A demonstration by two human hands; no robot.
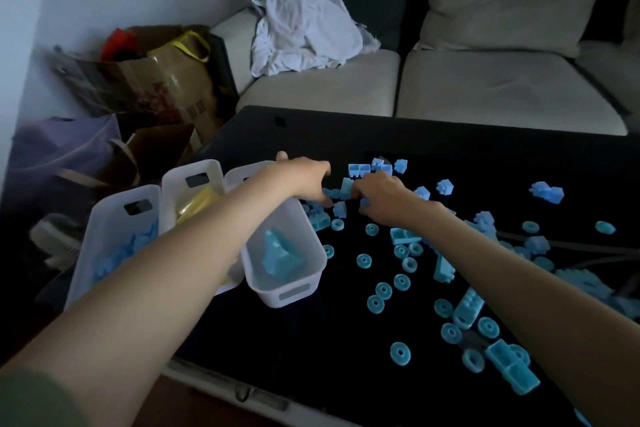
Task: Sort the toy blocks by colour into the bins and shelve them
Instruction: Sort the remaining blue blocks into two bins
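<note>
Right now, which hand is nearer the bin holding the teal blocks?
Left. The left hand reaches over the far end of that bin; the right hand is further right, over loose blocks on the table.

Head camera looks down, seemingly close, over table (346,135).

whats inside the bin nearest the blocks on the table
The nearest bin holds a small heap of light blue blocks on its floor, with bare floor around it. The left forearm crosses over its far end, so what lies there cannot be seen.
</note>
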